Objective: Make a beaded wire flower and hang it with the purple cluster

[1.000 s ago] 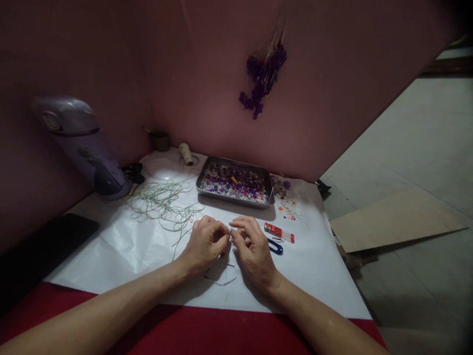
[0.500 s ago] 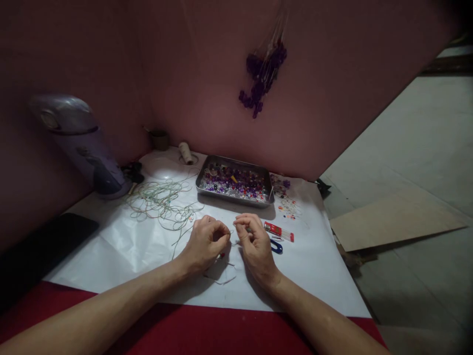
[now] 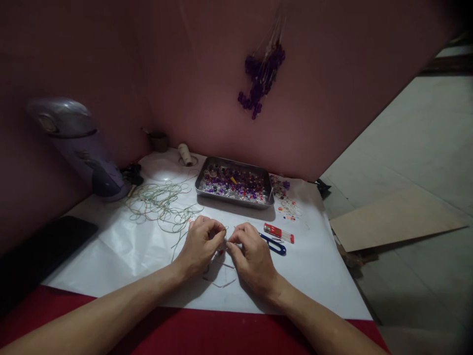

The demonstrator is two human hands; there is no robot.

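My left hand (image 3: 201,244) and my right hand (image 3: 251,254) rest close together on the white sheet (image 3: 121,246), fingertips almost touching. Both pinch a thin pale thread (image 3: 221,282) that loops on the sheet just below them, with a small red bead at the fingertips. A metal tray (image 3: 236,202) of purple, clear and red beads stands beyond the hands. Blue-handled snips (image 3: 275,245) and a red lighter (image 3: 279,232) lie just right of my right hand.
A tangle of greenish thread (image 3: 162,204) lies left of the tray. A purple lamp (image 3: 83,150) stands far left, a thread spool (image 3: 185,154) at the back. Loose beads (image 3: 286,207) sit right of the tray. Purple bead strands (image 3: 260,81) hang on the wall. A dark slab (image 3: 44,251) lies left.
My right hand has slid left and toward me, uncovering the blue snips. The fingertips of both hands have drawn together over the thread.
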